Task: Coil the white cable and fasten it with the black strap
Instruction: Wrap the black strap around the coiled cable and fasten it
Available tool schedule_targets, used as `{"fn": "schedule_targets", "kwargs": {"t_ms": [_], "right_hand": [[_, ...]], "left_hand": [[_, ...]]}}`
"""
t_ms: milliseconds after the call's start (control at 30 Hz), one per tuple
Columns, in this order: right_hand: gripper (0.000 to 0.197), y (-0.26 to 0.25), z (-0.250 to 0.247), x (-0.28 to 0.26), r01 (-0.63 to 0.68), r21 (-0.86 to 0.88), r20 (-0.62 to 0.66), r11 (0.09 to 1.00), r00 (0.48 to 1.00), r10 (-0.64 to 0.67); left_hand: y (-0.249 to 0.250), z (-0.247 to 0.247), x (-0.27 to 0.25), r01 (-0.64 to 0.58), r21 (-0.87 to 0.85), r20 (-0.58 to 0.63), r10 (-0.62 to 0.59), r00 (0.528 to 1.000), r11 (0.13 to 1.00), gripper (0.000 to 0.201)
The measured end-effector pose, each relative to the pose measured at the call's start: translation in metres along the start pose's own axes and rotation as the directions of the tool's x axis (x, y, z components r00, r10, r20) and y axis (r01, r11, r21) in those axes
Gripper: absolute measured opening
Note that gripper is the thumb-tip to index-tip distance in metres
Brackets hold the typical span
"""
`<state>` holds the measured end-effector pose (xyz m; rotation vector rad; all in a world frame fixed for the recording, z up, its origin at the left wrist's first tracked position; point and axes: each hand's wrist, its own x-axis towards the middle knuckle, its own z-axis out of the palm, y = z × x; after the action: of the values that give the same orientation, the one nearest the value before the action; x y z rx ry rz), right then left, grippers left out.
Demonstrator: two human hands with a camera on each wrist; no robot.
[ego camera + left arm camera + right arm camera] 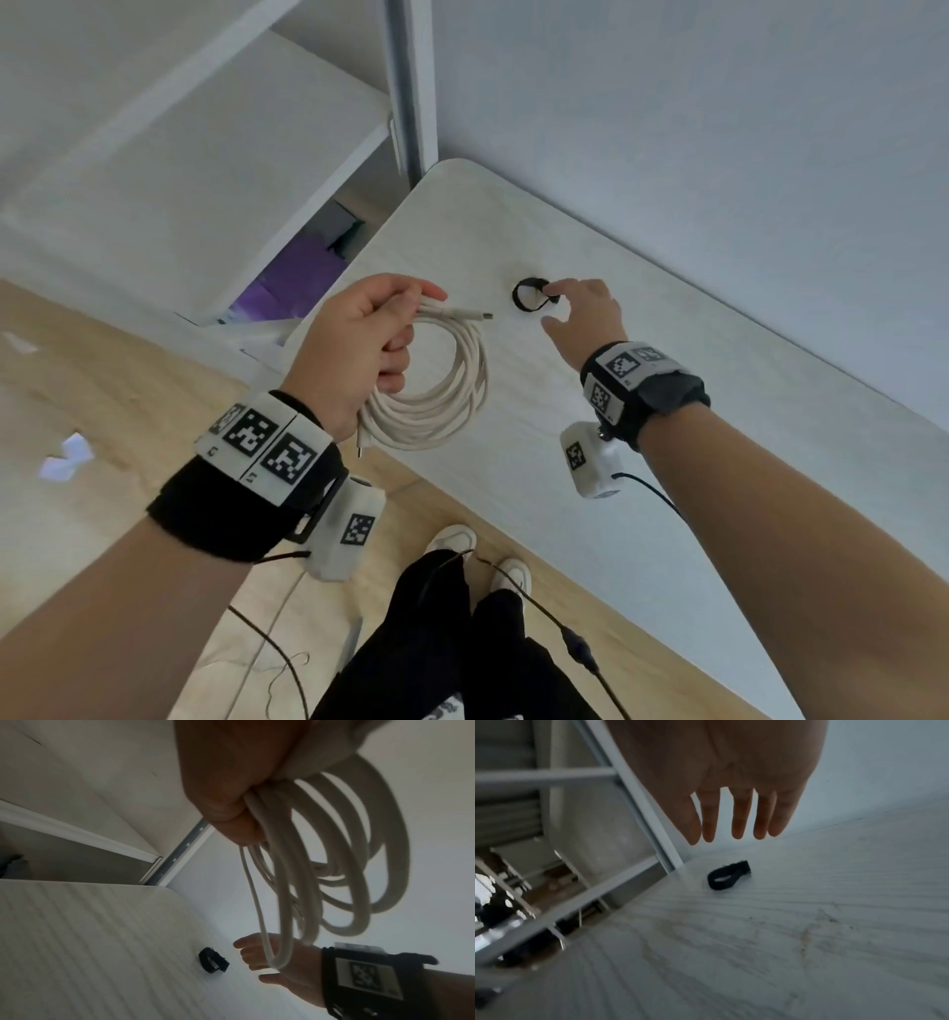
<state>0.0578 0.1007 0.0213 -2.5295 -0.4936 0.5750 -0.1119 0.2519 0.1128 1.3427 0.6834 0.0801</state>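
Forearms fill the lower head view, each with a black wrist band (241, 514) carrying white marker blocks and a small white camera unit hanging below, thin black leads trailing down.

Left hand (354, 349): fingers curled tight round the cable (436, 406), which is already wound into several loops. Loops hang below and to the right of the fist, off the table. One plug end (475, 314) sticks out past the thumb, pointing at the right hand; the other end dangles under the wrist. Left wrist view shows the same: fist (231, 780) clamped on the bundle (321, 862), loops free in the air.

Right hand (583, 321): fingers straight and slightly spread, holding nothing, reaching over the strap (531, 295). From the head view the fingertips look to be at the strap's right edge; from the right wrist view the fingers (739, 815) hang clear above the strap (727, 878). Contact: cannot tell.

Strap: black, closed in a small loop, lying flat on the table, just beyond the right fingertips and well right of the cable fist.

Table (719, 462): pale whitewashed wood grain, rounded corner, some faint scuffs near the right wrist. Back edge meets a plain white wall (667, 103). White metal-framed shelving (205, 154) stands left of the table corner. Floor (77, 360) is light wood, with a scrap of white paper (67, 457) on it. Person's dark trousers and white shoes (452, 539) show below.
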Motion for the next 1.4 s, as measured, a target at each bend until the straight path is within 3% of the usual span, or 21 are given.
{"fn": "schedule_targets", "kwargs": {"t_ms": [267, 433, 533, 600, 667, 767, 867, 1000, 1100, 1267, 1400], "right_hand": [[0.032, 0.007, 0.026, 0.031, 0.044, -0.33, 0.042, 0.943, 0.999, -0.032], [0.012, 0.013, 0.031, 0.037, 0.004, -0.428, -0.013, 0.904, 1.0, -0.011], [0.013, 0.014, 0.023, 0.031, -0.017, -0.285, -0.126, 0.958, 0.992, -0.02], [0.013, 0.01, 0.011, 0.024, -0.001, -0.072, -0.175, 0.997, 0.985, -0.011], [0.005, 0.003, -0.004, 0.013, 0.031, 0.191, -0.197, 0.981, 0.98, 0.008], [0.005, -0.011, -0.032, -0.013, 0.049, 0.5, -0.194, 0.865, 0.979, 0.057], [0.008, -0.023, -0.062, -0.044, 0.114, 0.729, -0.168, 0.675, 0.986, 0.015], [0.018, -0.031, -0.105, -0.085, 0.192, 0.799, -0.163, 0.57, 0.981, -0.101], [0.032, -0.031, -0.135, -0.112, 0.242, 0.785, -0.207, 0.57, 0.97, -0.127], [0.016, -0.024, -0.171, -0.149, 0.343, 0.712, -0.346, 0.613, 0.931, -0.119], [0.037, -0.012, -0.193, -0.173, 0.389, 0.708, -0.36, 0.589, 0.917, -0.172]], "left_hand": [[-0.009, -0.011, 0.011, 0.043, 0.009, 0.036, -0.043, 0.998, 0.999, 0.023], [-0.013, -0.009, 0.015, 0.055, 0.018, 0.06, -0.056, 0.997, 0.998, 0.023], [-0.014, -0.006, 0.018, 0.058, 0.017, 0.078, -0.059, 0.995, 0.998, 0.023], [-0.013, -0.003, 0.019, 0.058, 0.003, 0.097, -0.058, 0.994, 0.998, 0.023], [-0.011, 0.003, 0.019, 0.063, -0.024, 0.125, -0.059, 0.99, 0.998, 0.024], [-0.001, 0.016, 0.016, 0.068, -0.083, 0.196, -0.051, 0.979, 0.994, 0.026], [0.014, 0.033, 0.01, 0.062, -0.132, 0.284, -0.022, 0.958, 0.989, 0.025], [0.036, 0.059, -0.004, -0.007, -0.107, 0.396, 0.05, 0.917, 0.994, 0.025], [0.049, 0.078, -0.015, -0.102, -0.041, 0.439, 0.109, 0.892, 0.994, 0.025], [0.064, 0.106, -0.037, -0.211, 0.033, 0.511, 0.165, 0.844, 0.977, 0.025], [0.073, 0.126, -0.052, -0.247, 0.052, 0.554, 0.178, 0.813, 0.968, 0.026]]}}
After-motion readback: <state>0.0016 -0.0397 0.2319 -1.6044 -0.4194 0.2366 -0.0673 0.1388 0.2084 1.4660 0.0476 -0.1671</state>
